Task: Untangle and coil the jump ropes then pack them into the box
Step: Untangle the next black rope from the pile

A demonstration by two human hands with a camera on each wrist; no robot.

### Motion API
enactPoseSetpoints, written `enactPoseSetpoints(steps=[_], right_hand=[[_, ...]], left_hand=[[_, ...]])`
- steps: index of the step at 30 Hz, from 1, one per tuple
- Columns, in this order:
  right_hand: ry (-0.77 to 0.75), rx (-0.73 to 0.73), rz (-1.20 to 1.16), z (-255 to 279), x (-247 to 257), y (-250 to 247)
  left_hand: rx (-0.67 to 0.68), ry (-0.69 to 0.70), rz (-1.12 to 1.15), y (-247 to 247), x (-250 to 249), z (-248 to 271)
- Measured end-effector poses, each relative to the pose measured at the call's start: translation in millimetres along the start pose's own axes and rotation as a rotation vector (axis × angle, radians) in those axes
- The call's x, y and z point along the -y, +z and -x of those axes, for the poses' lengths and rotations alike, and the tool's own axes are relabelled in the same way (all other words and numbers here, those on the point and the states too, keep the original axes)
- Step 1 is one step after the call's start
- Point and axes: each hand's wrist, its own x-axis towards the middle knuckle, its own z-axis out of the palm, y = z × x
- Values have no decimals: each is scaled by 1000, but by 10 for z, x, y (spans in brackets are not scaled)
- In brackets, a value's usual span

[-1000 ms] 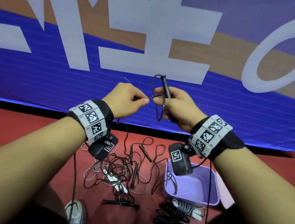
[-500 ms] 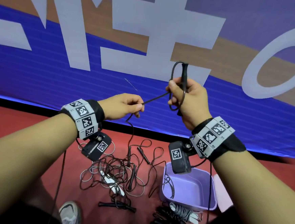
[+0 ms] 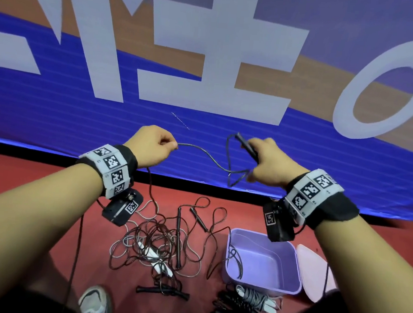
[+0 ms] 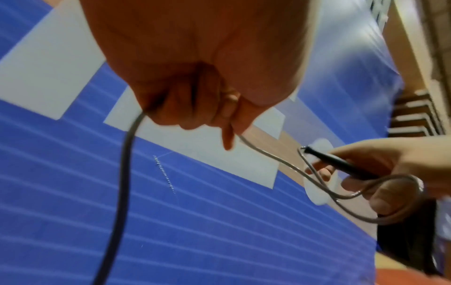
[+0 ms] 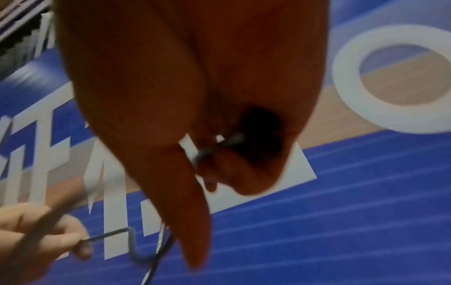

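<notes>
Underfoot is a dull red floor (image 3: pixel 49 193), and along its far edge a black strip runs under a big banner (image 3: pixel 79 121) of blue and tan with large pale letters and a pale ring. Held up before that banner, the left hand (image 3: pixel 152 144) has its grip closed on a thin black jump rope (image 3: pixel 200 153), fingers curled round the cord where it leaves the fist. From there the cord sags across to the right hand (image 3: pixel 271 164), whose grip is clamped on the rope's black handle (image 3: pixel 247 147), with a loop of cord hanging from the same fingers. Seen from the left wrist, the handle (image 4: pixel 341 164) points up and left out of the right hand (image 4: pixel 380 164) while the cord (image 4: pixel 268 160) curves round below it. The right wrist picture is blurred; a dark handle end sits in the palm and the left hand (image 5: pixel 36 241) shows low at the side. Below the left hand the rope drops to a tangle of ropes (image 3: pixel 159 241) lying on the floor, dark and pale cords crossing, with black handles sticking out. Just right of the tangle stands a lilac box (image 3: pixel 290 269), open, with a loop of dark cord hanging over its near left wall. Its lid (image 3: pixel 315 268) lies just beside its right wall. Coiled ropes (image 3: pixel 243 305), black and grey, lie on the floor just in front of the box. A grey shoe (image 3: pixel 95 303) shows at the bottom edge.
</notes>
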Motion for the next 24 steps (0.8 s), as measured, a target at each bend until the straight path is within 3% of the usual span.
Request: enactPoseSetpoints(steps=[2,4,6,11,18,24], right_hand=[[-25,75,48,11,7,30],[-48,-7,-20,10,25,41],[9,-85,-221,7,85,66],[139,-67,-735,13,313,211],[113,-109,-1011,-22,473,406],[51,-326,-1204,-42,530,272]], left_hand=[[-75,14,-58,-6,-45,-11],[-108,25,-54,-14,-58,-24],[-52,34,-66,-12,-79,-3],[51,150,-123,52,-281,104],[125,383,-96,171,-529,250],[125,286,-27,131,-524,220]])
